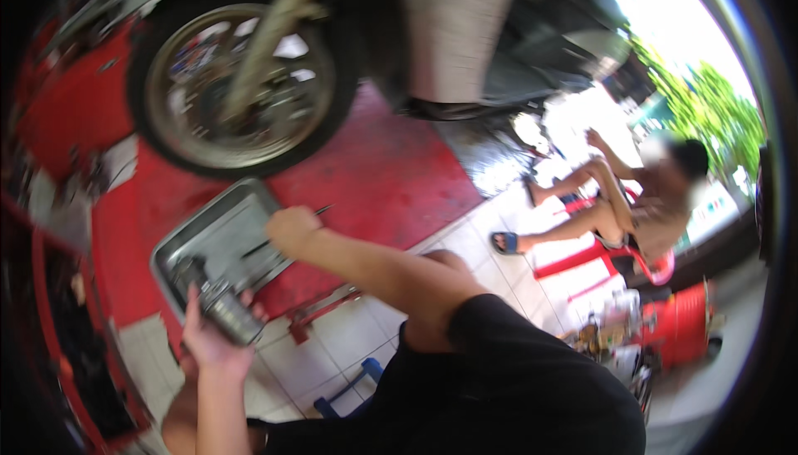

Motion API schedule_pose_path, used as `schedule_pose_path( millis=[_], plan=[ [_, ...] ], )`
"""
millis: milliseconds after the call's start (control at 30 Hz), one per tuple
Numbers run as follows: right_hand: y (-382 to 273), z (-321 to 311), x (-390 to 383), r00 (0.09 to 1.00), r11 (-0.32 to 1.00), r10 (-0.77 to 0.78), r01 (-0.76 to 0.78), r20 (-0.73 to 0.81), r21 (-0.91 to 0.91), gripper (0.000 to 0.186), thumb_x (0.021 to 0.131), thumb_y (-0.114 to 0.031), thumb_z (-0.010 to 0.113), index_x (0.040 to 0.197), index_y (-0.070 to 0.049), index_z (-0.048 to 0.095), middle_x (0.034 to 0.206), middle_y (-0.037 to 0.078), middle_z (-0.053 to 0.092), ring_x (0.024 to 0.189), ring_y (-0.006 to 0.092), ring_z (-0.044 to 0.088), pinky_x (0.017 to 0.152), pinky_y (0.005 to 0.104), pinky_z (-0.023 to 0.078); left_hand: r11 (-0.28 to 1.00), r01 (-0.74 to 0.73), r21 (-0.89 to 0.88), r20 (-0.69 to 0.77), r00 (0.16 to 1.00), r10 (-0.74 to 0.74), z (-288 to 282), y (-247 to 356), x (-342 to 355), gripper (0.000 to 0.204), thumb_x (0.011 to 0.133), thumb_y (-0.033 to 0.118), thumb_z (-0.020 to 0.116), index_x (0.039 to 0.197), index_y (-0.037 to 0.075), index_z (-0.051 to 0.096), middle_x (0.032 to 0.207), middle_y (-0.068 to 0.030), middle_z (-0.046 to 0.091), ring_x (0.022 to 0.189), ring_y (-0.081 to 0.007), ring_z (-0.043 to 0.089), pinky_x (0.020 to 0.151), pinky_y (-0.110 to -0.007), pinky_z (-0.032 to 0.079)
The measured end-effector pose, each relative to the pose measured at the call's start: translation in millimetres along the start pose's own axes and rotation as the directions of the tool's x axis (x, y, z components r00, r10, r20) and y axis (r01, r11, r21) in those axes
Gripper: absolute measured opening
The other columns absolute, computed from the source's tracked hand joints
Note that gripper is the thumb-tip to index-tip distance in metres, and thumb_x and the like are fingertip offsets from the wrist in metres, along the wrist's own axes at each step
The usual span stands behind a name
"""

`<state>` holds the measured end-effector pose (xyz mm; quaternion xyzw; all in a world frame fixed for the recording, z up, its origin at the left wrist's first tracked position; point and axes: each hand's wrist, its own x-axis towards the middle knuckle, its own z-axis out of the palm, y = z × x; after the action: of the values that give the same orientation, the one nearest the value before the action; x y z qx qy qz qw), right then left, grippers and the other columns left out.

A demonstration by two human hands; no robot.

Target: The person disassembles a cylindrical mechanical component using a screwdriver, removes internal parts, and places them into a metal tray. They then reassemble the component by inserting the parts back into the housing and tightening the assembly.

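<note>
My left hand (214,340) is wrapped round a dark grey metal cylindrical part (226,312), a machine component with a narrower end, tilted over the near-left corner of a metal tray (171,249). My right hand (291,231) is closed in a fist above the tray's right side. A thin dark rod (324,209) sticks out beyond the fist, and a thin dark shaft (256,248) shows on its other side. Whether these are one tool, I cannot tell, because the fingers hide the middle. The picture is somewhat blurred.
The tray rests on a red platform (399,164). Behind it stands a motorbike with its front wheel (241,89) close by. A person (657,197) sits on a red stool at the right. A red tank-like machine (677,322) and a blue stool (353,388) stand on the tiles.
</note>
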<state>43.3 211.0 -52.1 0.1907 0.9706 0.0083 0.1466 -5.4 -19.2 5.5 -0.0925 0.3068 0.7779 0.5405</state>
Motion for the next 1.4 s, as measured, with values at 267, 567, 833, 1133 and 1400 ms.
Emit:
schedule_pose_path(
  millis=[267,567,833,1133,1400],
  plan=[
    [-2.2,13.7,-0.7,0.995,1.0,-0.012,0.013,-0.1,0.016,0.016,0.087,-0.017,0.064,0.097,-0.012,0.077,0.103,0.008,0.075,0.097,0.0242,0.072,0.075,0.0367,0.057,0.998,0.041,0.049,-0.078,0.996,-0.037,19.1,-13.4,2.4,0.051,0.097,0.057,0.043,0.103,0.009,0.06,0.087,-0.0164,0.061,0.075,-0.0314,0.055,0.071,-0.04,0.044],
    [-2.4,6.7,-2.7,0.996,0.999,-0.05,0.05,-0.07,0.0,0.018,0.082,-0.019,0.07,0.097,-0.011,0.076,0.108,0.008,0.074,0.101,0.0239,0.071,0.076,0.0356,0.056,0.994,0.088,0.069,-0.076,0.994,-0.082,14.3,-15.0,11.6,0.057,0.095,0.06,0.043,0.098,0.006,0.061,0.086,-0.0166,0.062,0.074,-0.0333,0.056,0.069,-0.043,0.046],
    [33.7,-54.2,-25.4,0.985,0.796,-0.02,0.119,-0.171,0.594,0.02,0.078,-0.014,0.075,0.093,0.0,0.074,0.095,0.017,0.074,0.096,0.0306,0.071,0.079,0.0412,0.056,0.989,0.034,0.146,-0.077,0.997,-0.023,19.5,-16.7,5.9,0.056,0.097,0.057,0.042,0.097,0.004,0.06,0.085,-0.0147,0.061,0.074,-0.0304,0.055,0.069,-0.039,0.044],
    [21.1,-77.3,-40.4,0.944,-0.41,-0.221,0.138,-0.245,0.902,0.019,0.085,-0.007,0.076,0.101,0.003,0.071,0.086,0.013,0.072,0.065,0.0098,0.059,0.052,0.0256,0.042,0.986,0.093,0.14,-0.092,0.993,-0.081,7.0,-19.3,9.5,0.055,0.098,0.057,0.041,0.111,0.009,0.062,0.09,-0.0137,0.064,0.077,-0.028,0.058,0.07,-0.041,0.047],
    [6.5,-99.2,-64.4,0.96,-0.469,-0.176,0.112,-0.217,0.876,0.026,0.086,-0.004,0.075,0.107,0.005,0.065,0.089,0.015,0.071,0.055,0.0041,0.046,0.046,0.0214,0.029,0.988,0.113,0.105,-0.003,0.994,-0.113,9.2,-20.3,27.4,0.054,0.096,0.055,0.044,0.115,0.007,0.059,0.096,-0.0172,0.066,0.086,-0.0326,0.061,0.081,-0.043,0.049]
  ],
)
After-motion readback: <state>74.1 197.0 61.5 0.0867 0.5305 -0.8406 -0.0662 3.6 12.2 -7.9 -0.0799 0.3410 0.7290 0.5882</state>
